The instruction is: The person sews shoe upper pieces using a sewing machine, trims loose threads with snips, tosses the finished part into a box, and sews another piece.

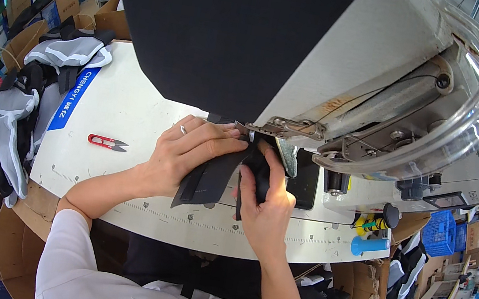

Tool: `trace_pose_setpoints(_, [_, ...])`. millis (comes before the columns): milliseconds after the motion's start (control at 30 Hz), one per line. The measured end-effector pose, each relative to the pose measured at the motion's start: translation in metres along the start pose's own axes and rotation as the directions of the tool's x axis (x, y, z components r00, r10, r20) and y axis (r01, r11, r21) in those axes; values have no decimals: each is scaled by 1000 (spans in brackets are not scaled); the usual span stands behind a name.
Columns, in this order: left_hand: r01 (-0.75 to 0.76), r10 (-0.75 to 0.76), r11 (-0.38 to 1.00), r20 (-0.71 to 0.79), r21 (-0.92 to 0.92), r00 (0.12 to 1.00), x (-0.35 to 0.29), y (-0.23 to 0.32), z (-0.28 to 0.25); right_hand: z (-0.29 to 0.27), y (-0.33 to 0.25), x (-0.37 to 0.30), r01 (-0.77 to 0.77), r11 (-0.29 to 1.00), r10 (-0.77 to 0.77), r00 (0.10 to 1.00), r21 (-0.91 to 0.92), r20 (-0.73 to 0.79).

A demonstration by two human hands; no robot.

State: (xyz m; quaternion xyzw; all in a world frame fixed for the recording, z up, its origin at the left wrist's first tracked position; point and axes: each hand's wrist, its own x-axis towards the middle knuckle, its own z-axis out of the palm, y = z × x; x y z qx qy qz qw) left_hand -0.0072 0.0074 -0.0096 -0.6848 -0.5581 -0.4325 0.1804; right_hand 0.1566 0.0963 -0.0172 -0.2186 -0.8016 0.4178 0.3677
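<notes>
A black fabric piece [210,176] lies under the sewing machine's presser area. My left hand [190,148], with a ring on one finger, grips its upper edge, thumb and fingers together close to the needle area [252,134]. Just right of it, my right hand [268,206] holds a black fabric edge [256,170] between thumb and index finger. The fabric stands folded up between the two hands. The sewing machine head [363,69] and a dark panel [219,35] overhang the fingertips and hide part of the stitching spot.
Red-handled thread snips [107,142] lie on the white table [136,221], left of my hands. Grey and black sewn pieces [13,109] pile at the left edge. At right are a blue cylinder [370,247], a yellow spool [369,223] and a cardboard box [367,292] of black pieces.
</notes>
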Motion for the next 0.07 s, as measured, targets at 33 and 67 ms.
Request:
trace_pose_setpoints(33, [-57,57,997,22,42,998,-1,-2,0,1,0,0,-8,1000,8,1000,6,-3])
trace_pose_setpoints(67, [-117,113,990,47,84,992,-2,-6,-2,4,1,-3,-21,999,22,999,50,-26])
